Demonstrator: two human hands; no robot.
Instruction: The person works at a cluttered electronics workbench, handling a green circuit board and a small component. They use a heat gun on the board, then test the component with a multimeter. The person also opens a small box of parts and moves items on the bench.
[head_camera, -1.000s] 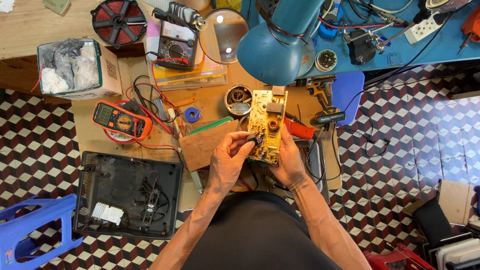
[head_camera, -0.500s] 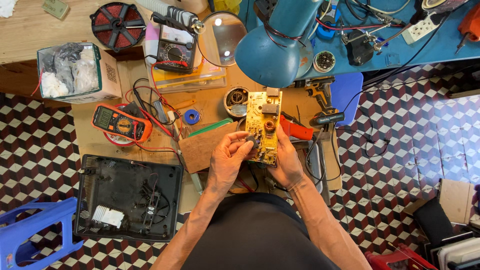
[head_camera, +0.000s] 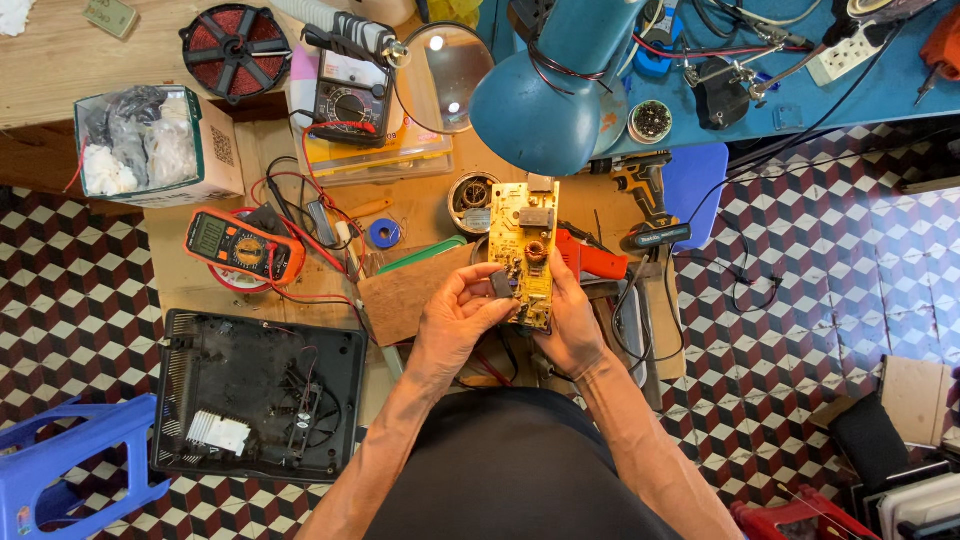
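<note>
A yellow circuit board (head_camera: 524, 240) with a copper coil and dark parts is held upright over the low wooden table (head_camera: 430, 200). My right hand (head_camera: 572, 318) grips its lower right edge from behind. My left hand (head_camera: 458, 312) pinches a small dark grey component (head_camera: 502, 284) against the board's lower left side. Both forearms reach up from my lap.
An orange multimeter (head_camera: 240, 247) with red and black leads lies left. A black open appliance casing (head_camera: 260, 395) rests on the tiled floor. A blue desk lamp (head_camera: 548, 95), an analogue meter (head_camera: 350, 100), a cardboard box (head_camera: 160, 150), a drill (head_camera: 645, 190) and a blue stool (head_camera: 60, 470) surround me.
The board and both hands have stayed almost in place; my left fingers have shifted slightly on the dark component at the board's lower edge.
</note>
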